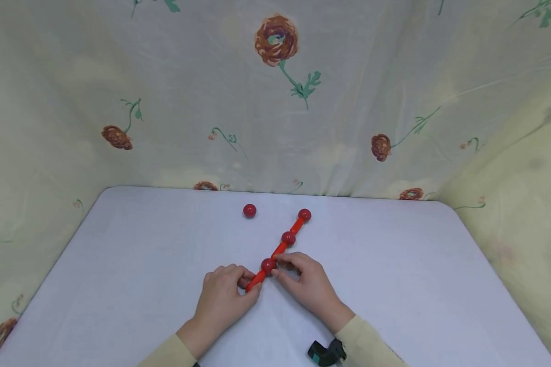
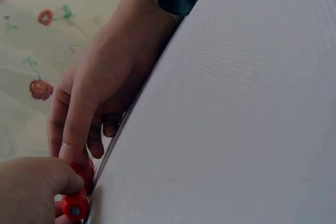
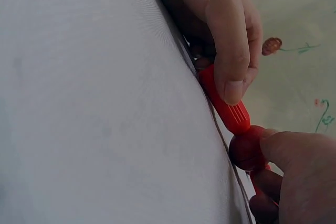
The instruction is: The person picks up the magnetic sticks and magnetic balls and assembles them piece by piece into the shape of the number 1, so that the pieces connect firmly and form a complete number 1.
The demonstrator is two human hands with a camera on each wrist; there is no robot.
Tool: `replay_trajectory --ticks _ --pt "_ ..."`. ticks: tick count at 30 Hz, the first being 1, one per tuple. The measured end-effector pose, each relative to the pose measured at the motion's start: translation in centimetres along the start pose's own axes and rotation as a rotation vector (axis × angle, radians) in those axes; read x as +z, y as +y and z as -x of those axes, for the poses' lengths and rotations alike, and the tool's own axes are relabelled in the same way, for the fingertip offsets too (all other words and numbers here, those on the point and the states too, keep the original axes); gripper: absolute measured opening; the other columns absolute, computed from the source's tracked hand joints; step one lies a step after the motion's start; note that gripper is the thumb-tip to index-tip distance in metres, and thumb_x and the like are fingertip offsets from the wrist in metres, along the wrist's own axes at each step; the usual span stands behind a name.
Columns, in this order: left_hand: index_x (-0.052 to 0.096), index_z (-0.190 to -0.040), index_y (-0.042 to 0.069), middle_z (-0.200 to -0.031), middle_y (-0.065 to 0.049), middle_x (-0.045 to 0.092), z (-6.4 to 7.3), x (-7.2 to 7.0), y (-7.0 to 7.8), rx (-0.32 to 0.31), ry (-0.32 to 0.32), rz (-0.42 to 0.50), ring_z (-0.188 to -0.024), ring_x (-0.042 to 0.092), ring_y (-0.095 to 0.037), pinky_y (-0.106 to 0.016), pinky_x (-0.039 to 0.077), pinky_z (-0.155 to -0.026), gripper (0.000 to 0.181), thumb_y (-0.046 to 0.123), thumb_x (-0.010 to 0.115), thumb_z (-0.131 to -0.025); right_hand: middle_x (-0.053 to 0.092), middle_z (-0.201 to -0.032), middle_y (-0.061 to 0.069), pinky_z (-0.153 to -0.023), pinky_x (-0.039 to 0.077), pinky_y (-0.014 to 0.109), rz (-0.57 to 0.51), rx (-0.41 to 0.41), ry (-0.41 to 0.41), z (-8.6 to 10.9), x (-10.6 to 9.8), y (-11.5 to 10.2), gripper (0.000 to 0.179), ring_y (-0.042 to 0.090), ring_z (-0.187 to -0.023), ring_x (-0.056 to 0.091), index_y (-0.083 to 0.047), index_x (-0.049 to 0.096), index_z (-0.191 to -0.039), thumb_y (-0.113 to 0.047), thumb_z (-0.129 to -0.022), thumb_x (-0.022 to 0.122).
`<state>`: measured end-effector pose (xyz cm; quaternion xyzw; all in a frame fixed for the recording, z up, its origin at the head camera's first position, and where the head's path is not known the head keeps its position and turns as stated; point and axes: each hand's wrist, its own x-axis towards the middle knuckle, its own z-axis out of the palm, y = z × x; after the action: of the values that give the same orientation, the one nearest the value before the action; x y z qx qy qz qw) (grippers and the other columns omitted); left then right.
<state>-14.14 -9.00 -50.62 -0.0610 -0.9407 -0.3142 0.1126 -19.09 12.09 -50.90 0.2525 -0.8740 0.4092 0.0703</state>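
Observation:
A chain of red balls and ribbed red rods runs diagonally over the table, its far end at a red ball [image 1: 305, 215]. My left hand [image 1: 223, 295] pinches the nearest red rod [image 1: 256, 280] between thumb and fingers. That rod's free end shows a small grey round tip in the left wrist view. With thumb and fingertips, my right hand [image 1: 309, 284] holds the nearest red ball [image 1: 268, 265], which touches the rod's far end. Another red rod [image 1: 279, 250] leads from there to the middle red ball [image 1: 288, 238]. My fingers partly cover the joints.
A loose red ball [image 1: 250, 210] lies apart near the back edge of the white table [image 1: 156, 244]. Flowered cloth [image 1: 183, 92] hangs behind and at both sides. A black wrist device [image 1: 327, 352] sits beside the right sleeve.

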Motion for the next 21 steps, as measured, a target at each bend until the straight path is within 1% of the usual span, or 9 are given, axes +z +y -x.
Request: replay_trajectory --ticks 4,13,21 --pt "0.072 -0.086 0.024 -0.07 0.02 0.054 0.04 0.06 -0.12 0.013 0.01 0.009 -0.065 0.045 -0.004 -0.034 0.036 -0.069 0.015 0.037 0.077 -0.081 0.066 -0.107 -0.017 -0.081 0.053 0.029 -0.011 -0.008 -0.018 -0.06 0.23 -0.28 0.03 0.006 -0.093 0.062 -0.021 0.07 -0.116 -0.027 -0.087 0.078" --pt "0.072 -0.086 0.023 -0.069 0.021 0.054 -0.11 -0.12 -0.05 0.038 0.017 -0.002 -0.064 0.044 -0.004 -0.033 0.037 -0.068 0.015 0.036 0.077 -0.081 0.066 -0.105 -0.017 -0.08 0.052 0.029 0.055 -0.013 -0.029 -0.28 0.22 -0.45 0.032 0.002 -0.093 0.059 -0.022 0.071 -0.117 -0.029 -0.087 0.078" --pt "0.072 -0.085 0.024 -0.069 0.021 0.054 -0.07 0.04 -0.14 0.042 0.01 0.01 -0.064 0.044 -0.003 -0.033 0.036 -0.068 0.014 0.037 0.077 -0.081 0.067 -0.103 -0.017 -0.08 0.053 0.029 0.043 -0.01 -0.038 -0.27 0.2 -0.36 0.032 0.004 -0.091 0.06 -0.022 0.071 -0.117 -0.027 -0.087 0.078"
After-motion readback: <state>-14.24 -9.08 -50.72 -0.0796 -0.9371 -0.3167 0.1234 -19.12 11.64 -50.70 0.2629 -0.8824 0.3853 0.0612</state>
